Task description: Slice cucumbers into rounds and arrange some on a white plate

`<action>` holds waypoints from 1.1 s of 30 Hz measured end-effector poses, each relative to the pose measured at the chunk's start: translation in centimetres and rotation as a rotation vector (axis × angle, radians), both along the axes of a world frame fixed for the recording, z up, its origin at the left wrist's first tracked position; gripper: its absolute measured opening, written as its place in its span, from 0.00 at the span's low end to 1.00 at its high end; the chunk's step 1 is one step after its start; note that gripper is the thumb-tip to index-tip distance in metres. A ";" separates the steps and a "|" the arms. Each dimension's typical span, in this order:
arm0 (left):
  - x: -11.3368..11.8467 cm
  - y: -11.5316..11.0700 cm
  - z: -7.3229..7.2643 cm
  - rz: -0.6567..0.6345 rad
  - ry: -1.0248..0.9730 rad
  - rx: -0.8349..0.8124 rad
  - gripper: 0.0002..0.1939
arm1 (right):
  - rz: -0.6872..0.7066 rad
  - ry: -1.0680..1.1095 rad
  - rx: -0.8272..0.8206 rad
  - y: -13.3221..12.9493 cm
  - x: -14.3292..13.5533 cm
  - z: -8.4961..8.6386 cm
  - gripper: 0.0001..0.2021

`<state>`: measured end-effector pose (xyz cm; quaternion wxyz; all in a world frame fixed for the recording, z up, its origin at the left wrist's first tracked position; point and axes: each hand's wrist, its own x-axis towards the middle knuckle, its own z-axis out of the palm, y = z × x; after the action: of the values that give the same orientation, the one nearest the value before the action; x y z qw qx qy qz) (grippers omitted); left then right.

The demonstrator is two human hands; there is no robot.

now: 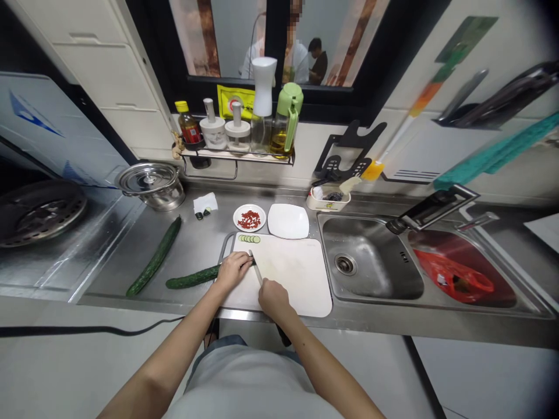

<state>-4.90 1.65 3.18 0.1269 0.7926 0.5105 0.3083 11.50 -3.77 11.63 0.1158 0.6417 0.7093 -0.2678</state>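
Note:
On the white cutting board (301, 279), my left hand (234, 269) is wrapped over the right end of a cucumber (192, 278), whose other end reaches past the board onto the steel counter. My right hand (273, 297) grips a knife (257, 270), its blade at the cucumber's right tip, close to my left fingertips. Several thin cucumber slices (249, 238) lie in a row at the board's upper left. A second whole cucumber (155, 257) rests on the counter further left.
Behind the board stand a plate of red pieces (250, 219) and a white plate (288, 221). A lidded pot (152, 185) is at the back left, beside a white tissue (205, 203). The sink (371, 262) lies right, with a red bag (454, 276). Bottles line a shelf (238, 156).

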 end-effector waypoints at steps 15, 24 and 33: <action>0.1 -0.1 0.5 -0.001 -0.006 -0.020 0.10 | 0.002 0.033 0.026 1.3 -0.7 -0.7 0.16; 0.0 0.0 0.1 -0.001 0.006 -0.017 0.09 | -0.012 0.023 0.021 -0.3 -0.1 -0.9 0.16; 0.0 -0.1 0.1 0.004 -0.003 -0.025 0.10 | -0.018 -0.026 -0.018 -2.3 0.8 -0.3 0.16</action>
<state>-4.86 1.58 3.29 0.1369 0.7894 0.5157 0.3034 12.26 -6.09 11.37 0.1282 0.6503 0.6996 -0.2669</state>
